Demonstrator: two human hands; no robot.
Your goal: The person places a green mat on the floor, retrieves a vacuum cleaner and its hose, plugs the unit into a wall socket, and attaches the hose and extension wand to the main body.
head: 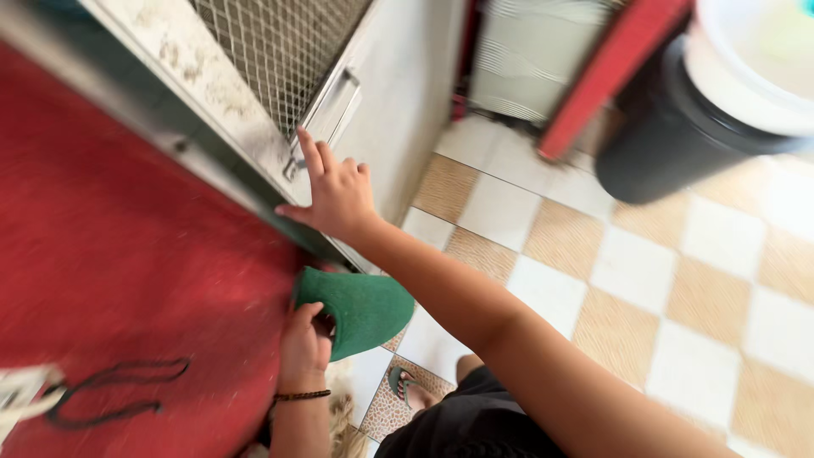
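Observation:
My right hand (pixel 337 192) reaches forward with its fingers spread. It lies flat against the pale cabinet door (pixel 398 93), just below the door's metal handle (pixel 332 108), and the thumb touches the door's lower edge. It holds nothing. Closer in, my left hand (pixel 305 341), with a dark bracelet on the wrist, grips the rim of a green bowl-shaped container (pixel 360 307). The container is at the edge of the red counter (pixel 119 263), tipped on its side. The picture is blurred by motion.
The cabinet door has a wire mesh panel (pixel 280 51). A black cord (pixel 110 390) and a white object (pixel 21 394) lie on the red counter. On the checkered tile floor (pixel 661 280) stands a black bucket (pixel 670 140) with a white tub (pixel 755 59) in it, beside a red post (pixel 606 72). My sandalled foot (pixel 409 392) is below.

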